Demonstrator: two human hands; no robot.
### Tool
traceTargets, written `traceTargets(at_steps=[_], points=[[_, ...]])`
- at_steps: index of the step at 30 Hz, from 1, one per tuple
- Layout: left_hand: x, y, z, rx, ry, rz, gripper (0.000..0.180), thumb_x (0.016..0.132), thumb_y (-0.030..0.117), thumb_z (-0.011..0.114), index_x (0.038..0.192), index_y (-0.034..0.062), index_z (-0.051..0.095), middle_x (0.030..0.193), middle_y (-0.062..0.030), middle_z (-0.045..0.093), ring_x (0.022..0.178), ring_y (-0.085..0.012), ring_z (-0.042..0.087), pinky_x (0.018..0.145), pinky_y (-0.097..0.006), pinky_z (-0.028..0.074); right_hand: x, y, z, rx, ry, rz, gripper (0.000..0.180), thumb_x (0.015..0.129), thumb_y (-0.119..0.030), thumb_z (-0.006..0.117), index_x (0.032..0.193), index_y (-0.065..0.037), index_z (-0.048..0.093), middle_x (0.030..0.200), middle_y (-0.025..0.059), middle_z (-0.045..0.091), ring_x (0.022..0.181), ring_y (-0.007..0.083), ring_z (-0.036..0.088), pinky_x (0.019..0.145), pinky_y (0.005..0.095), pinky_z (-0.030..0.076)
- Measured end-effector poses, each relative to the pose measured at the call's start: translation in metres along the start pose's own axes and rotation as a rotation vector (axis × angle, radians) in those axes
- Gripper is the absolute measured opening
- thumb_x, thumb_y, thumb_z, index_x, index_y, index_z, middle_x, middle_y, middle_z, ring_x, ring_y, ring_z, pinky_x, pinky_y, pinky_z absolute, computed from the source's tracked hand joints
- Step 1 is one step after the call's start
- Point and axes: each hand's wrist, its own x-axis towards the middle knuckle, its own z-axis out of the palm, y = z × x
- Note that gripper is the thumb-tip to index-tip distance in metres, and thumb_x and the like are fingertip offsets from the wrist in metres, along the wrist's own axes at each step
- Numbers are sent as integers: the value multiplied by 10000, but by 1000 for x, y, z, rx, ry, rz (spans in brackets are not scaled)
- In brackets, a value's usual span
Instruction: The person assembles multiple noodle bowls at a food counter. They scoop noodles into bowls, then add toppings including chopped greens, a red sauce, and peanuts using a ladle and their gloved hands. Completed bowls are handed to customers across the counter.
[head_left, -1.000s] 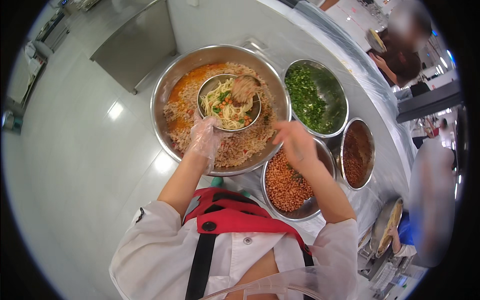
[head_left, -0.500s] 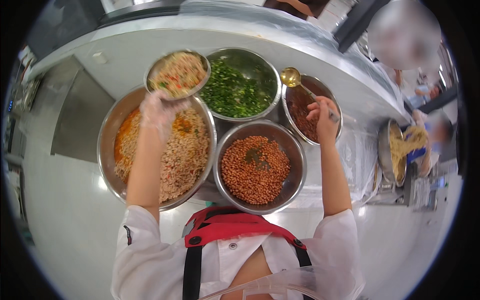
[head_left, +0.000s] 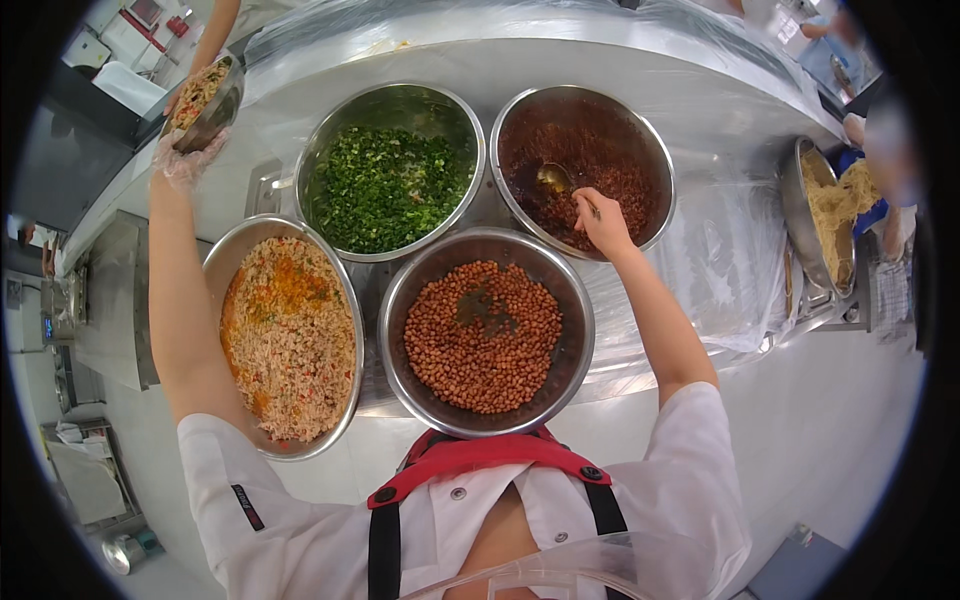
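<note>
At the far left my left hand (head_left: 188, 160), in a clear plastic glove, holds up a small metal bowl (head_left: 222, 112) of mixed food with red and green bits. Another person's hand (head_left: 172, 100) reaches to that bowl's far side. My right hand (head_left: 605, 225) is closed round the handle of a ladle (head_left: 553, 180). The ladle's golden-looking cup is down in a metal bowl of dark red, oily sauce (head_left: 635, 165). Left of that stands a bowl of chopped greens (head_left: 390, 185). Nearer me are a bowl of reddish-brown peanuts or beans (head_left: 480, 370) and a large bowl of pale minced food (head_left: 290, 375) with orange oil.
The bowls stand on a metal counter (head_left: 690, 300) partly covered with clear plastic film. A raised, film-wrapped ledge (head_left: 480, 35) runs along the back. At the right, a person in blue gloves handles noodles (head_left: 845, 215) over another metal bowl (head_left: 808, 195).
My left hand has carried the small bowl far left, where another person's hand now meets it. My right hand has lowered the ladle into the red sauce. The view has shifted.
</note>
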Motion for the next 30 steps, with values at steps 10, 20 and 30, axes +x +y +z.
traceTargets(at_steps=[10,20,30], points=[[26,12,23,63,-37,202,563,784,84,384,1335,58,272,1357,-210,323,1224,-453,335,936,-639,362,5,8,-32,542,182,301,227,915,-147,450,986,50,536,709,142,609,530,158,589,527,258,464],[90,-16,37,-72,-172,134,664,806,114,554,1305,-82,162,1313,-284,254,1138,-424,398,974,-485,382,-5,19,-49,825,286,374,229,901,-218,491,994,-10,515,762,163,628,543,141,554,521,248,458],[32,-142,140,120,-221,101,798,854,277,571,1391,12,44,1418,-266,32,1326,-395,127,1034,-527,299,-13,-3,-56,816,290,279,194,934,-177,441,980,-4,515,744,173,624,516,143,539,511,250,446]])
